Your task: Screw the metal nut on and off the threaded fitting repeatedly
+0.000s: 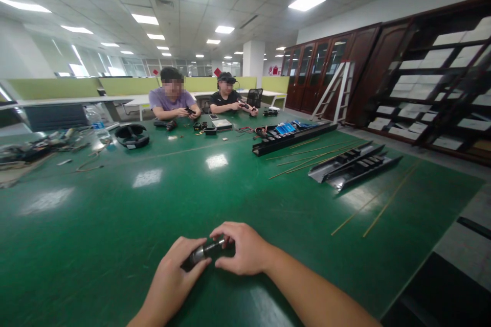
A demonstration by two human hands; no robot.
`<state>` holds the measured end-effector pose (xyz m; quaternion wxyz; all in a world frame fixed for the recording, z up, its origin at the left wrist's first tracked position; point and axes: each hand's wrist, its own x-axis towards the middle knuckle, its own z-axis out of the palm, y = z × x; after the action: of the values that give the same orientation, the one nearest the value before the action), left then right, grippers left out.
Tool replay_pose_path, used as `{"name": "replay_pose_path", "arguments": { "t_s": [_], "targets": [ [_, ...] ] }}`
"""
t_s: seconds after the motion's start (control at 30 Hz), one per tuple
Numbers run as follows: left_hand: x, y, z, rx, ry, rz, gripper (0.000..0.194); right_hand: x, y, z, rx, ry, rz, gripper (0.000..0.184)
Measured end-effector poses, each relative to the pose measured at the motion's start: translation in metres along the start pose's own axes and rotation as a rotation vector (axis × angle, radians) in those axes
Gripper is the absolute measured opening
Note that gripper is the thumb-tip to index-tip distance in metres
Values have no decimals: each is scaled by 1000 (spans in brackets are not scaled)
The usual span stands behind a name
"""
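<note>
Low over the near edge of the table, a small dark and silver cylinder with a thinner shaft (199,254) lies between my hands, pointing up to the right. My left hand (174,271) is closed around its thicker end, thumb below and fingers above. The curled fingers of my right hand (245,249) surround the thin silver tip, while its thumb stands apart beneath. My right palm partly hides that end. Exactly what kind of tool or part this is, I cannot make out.
Black metal channels (355,166) and thin rods (347,217) lie to the right on the green table (115,225). A black headset (132,136) and tangled parts sit at the left. Two people (172,97) opposite handle small objects. A stepladder (337,92) stands behind.
</note>
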<state>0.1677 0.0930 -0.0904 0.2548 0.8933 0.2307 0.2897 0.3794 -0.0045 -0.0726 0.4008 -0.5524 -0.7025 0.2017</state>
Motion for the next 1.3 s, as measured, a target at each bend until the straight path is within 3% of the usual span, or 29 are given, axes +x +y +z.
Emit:
{"name": "replay_pose_path", "arguments": {
  "t_s": [0.2, 0.37, 1.3],
  "targets": [
    [-5, 0, 4, 1, 10, -67, 41, 1, 4, 5, -56, 25, -7, 40],
    [-4, 10, 1, -25, -78, -133, 20, 0, 4, 8, -61, 5, -23, 33],
    [-4, 7, 4, -25, -68, -89, 17, 2, 10, 16, -67, -16, -67, 17]
  ]
}}
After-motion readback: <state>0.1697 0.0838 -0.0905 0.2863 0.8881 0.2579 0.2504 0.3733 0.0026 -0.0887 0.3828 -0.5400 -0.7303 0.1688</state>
